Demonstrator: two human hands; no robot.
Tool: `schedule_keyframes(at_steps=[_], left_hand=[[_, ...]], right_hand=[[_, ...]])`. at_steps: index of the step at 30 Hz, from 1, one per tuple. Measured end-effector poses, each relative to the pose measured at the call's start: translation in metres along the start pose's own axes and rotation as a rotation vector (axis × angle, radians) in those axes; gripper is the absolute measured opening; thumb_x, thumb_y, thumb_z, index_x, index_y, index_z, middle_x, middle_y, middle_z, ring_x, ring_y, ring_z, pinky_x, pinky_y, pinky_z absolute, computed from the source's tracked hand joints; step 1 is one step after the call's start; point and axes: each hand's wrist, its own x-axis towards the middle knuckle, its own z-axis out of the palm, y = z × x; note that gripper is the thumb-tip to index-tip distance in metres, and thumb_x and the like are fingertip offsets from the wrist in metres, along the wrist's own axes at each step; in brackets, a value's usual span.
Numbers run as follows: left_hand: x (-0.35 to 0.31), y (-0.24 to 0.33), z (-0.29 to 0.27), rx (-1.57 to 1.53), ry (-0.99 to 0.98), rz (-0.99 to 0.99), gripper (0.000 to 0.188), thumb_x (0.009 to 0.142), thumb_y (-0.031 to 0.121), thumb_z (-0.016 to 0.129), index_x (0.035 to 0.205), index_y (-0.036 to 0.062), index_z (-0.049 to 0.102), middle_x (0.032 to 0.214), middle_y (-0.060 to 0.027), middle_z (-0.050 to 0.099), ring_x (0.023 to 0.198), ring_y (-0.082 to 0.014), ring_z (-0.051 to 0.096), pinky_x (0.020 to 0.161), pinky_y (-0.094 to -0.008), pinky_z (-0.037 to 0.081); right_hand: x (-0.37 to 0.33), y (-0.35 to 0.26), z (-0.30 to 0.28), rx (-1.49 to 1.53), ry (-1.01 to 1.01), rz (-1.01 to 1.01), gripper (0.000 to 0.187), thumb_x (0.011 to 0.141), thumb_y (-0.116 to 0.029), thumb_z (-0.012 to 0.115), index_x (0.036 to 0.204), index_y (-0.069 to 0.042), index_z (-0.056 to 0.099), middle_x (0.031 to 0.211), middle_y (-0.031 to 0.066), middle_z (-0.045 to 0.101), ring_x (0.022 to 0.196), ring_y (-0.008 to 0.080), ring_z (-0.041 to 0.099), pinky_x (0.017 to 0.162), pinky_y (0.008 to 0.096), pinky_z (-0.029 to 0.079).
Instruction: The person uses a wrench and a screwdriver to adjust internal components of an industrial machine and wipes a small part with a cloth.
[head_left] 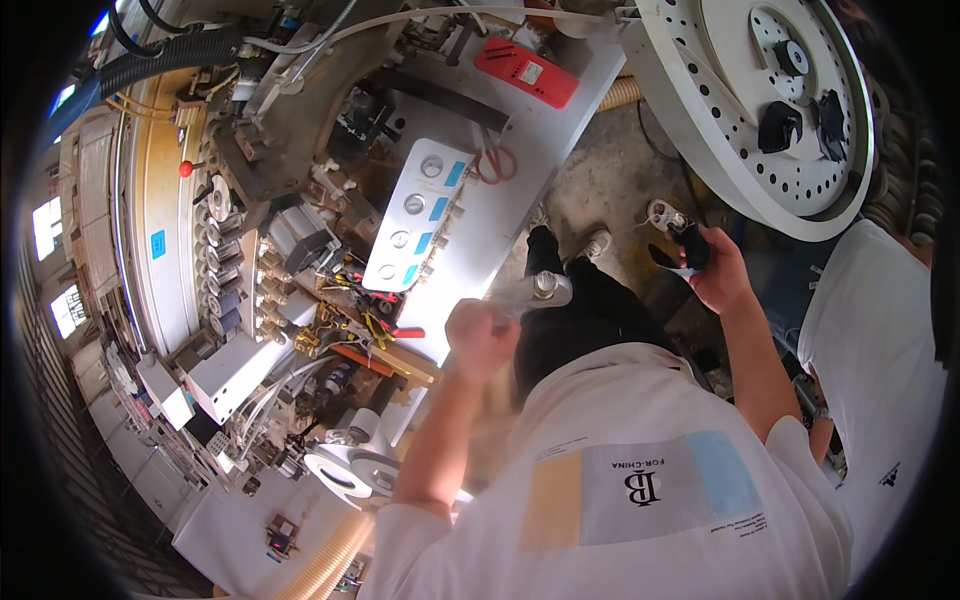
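Note:
My left hand (483,338) is closed in a fist beside the white bench. Past its fingers reaches a blurred pale-grey piece with a rounded end (552,291) and a round metal boss on it; the hand seems to grip its near part, which the fingers hide. Out to the right, my right hand (722,273) is raised above the floor, its fingers closed round a small, thin black piece (690,246). A lighter patch shows on that piece's lower side; its kind is unclear. Two similar black pieces (780,127) lie on the large white perforated wheel (720,150).
On the bench (520,210) are a gauge panel (405,225), red-handled scissors (495,163) and a red box (526,72). Hand tools (375,325) lie beyond my left hand. Machinery fills the left. Another person in a white shirt (870,310) stands at right.

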Motion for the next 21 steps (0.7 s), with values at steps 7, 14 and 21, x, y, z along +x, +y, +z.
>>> schedule_keyframes(at_steps=[7,14,21], left_hand=[[0.012,0.01,0.005,-0.023,-0.005,-0.015,0.019,0.067,0.005,0.075,0.078,0.0058,0.059,0.068,-0.0111,0.06,0.06,-0.0343,0.058,0.056,-0.0417,0.048],[-0.032,-0.05,0.027,0.077,-0.188,-0.498,0.02,0.078,0.017,0.071,0.094,0.0081,0.063,0.064,-0.0099,0.064,0.062,-0.0329,0.064,0.06,-0.0436,0.052],[-0.064,-0.148,0.077,0.242,-0.371,-0.61,0.016,0.081,0.016,0.063,0.095,0.0107,0.058,0.072,-0.0148,0.067,0.072,-0.0378,0.068,0.067,-0.0475,0.054]], right_hand=[[-0.001,0.001,-0.015,0.073,0.063,0.008,0.044,0.095,-0.023,0.056,0.132,0.001,0.054,0.115,0.0187,0.069,0.078,0.0184,0.065,0.07,0.0318,0.056],[-0.003,0.007,-0.01,0.084,0.001,-0.02,0.041,0.096,-0.022,0.056,0.13,0.001,0.054,0.114,0.0226,0.069,0.081,0.0223,0.064,0.071,0.0363,0.054],[-0.004,0.018,-0.026,0.003,0.03,-0.007,0.042,0.095,-0.024,0.057,0.128,0.001,0.056,0.112,0.0199,0.069,0.08,0.0208,0.063,0.071,0.0348,0.053]])
